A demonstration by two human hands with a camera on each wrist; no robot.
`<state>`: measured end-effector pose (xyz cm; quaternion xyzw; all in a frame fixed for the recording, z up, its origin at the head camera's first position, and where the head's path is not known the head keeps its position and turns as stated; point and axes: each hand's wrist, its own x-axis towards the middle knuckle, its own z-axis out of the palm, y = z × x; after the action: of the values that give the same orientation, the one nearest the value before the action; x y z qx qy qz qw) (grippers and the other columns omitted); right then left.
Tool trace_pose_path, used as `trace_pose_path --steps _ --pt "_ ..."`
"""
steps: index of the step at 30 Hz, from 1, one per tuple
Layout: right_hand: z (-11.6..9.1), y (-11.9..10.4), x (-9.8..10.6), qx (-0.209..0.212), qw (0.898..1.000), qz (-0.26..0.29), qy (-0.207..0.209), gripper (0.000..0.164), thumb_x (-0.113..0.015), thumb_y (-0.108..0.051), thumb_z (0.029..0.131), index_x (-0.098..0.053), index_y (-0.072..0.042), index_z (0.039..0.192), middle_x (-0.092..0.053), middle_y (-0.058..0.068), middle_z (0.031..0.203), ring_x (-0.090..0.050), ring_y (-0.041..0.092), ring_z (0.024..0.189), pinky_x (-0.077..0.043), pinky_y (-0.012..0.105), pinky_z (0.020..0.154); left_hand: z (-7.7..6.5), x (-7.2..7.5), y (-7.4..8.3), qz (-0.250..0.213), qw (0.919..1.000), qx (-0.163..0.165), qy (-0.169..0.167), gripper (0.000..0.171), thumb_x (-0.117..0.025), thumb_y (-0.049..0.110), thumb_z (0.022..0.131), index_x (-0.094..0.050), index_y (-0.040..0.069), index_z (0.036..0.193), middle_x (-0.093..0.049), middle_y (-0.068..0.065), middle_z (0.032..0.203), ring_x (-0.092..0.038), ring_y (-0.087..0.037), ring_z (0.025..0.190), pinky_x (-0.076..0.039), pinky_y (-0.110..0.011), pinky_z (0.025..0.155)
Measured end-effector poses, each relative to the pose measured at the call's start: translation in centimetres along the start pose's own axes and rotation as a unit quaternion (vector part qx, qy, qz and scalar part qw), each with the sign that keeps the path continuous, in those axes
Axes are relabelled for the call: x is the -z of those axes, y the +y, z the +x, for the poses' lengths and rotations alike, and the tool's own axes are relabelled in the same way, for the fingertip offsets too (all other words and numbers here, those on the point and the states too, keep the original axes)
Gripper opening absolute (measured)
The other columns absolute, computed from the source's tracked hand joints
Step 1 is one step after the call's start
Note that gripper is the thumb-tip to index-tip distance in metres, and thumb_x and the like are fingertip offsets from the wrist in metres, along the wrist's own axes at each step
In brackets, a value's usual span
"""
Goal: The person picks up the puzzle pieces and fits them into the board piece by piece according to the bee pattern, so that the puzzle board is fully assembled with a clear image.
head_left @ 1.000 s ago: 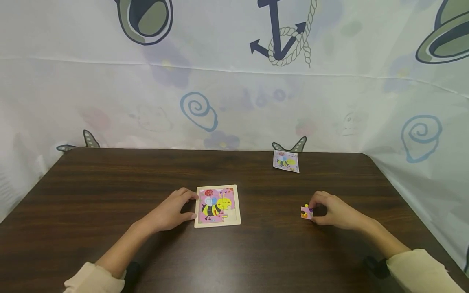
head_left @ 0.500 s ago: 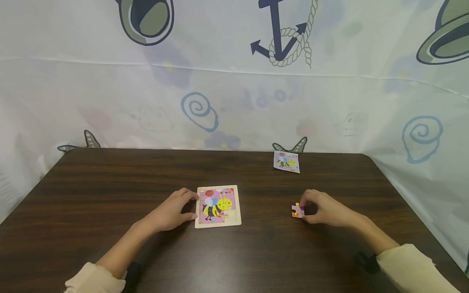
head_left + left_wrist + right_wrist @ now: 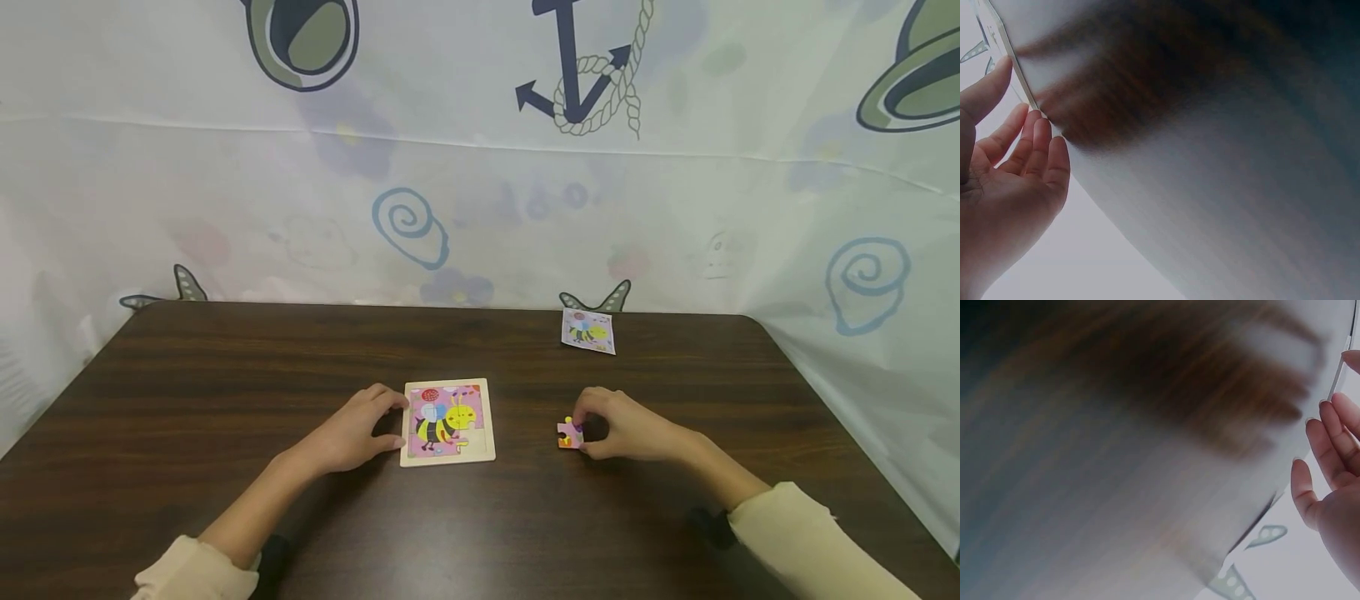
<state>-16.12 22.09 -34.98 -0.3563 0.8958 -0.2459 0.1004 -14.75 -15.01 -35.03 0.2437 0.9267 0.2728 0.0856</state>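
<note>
A square wooden puzzle tray (image 3: 450,461) lies on the table in the head view, its bee picture showing a bare gap at the lower right. My left hand (image 3: 343,433) touches the tray's left edge with thumb and fingertips, set apart along it. In the left wrist view, that hand's fingers (image 3: 1040,144) are slightly bent against the tray's pale edge (image 3: 1017,69). To the right of the tray, my right hand (image 3: 628,427) pinches a pink puzzle piece (image 3: 572,435) between thumb and fingers. The right wrist view shows the piece only as a thin edge (image 3: 1336,378).
A small paper card (image 3: 588,332) with the same bee picture lies near the back edge of the dark wooden table (image 3: 247,358). Behind the table hangs a pale printed cloth (image 3: 480,208), which also runs along the right side.
My right hand has moved left across the table with the puzzle piece, nearer to the tray. The left hand and the tray have stayed in place.
</note>
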Motion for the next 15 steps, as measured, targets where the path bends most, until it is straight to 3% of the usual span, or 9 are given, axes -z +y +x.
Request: trace_pose_path --steps 15 --pt "4.4 -4.0 -1.5 0.014 0.999 0.015 -0.044 0.017 -0.068 -0.015 0.077 -0.06 -0.014 0.092 -0.053 -0.006 0.096 -0.049 0.015 0.092 -0.034 0.038 0.083 -0.1 0.0 0.1 0.002 1.0 -0.002 0.001 0.045 -0.072 0.014 0.078 -0.053 -0.002 0.116 -0.05 -0.013 0.112 -0.047 -0.029 0.101 -0.043 -0.044 0.087"
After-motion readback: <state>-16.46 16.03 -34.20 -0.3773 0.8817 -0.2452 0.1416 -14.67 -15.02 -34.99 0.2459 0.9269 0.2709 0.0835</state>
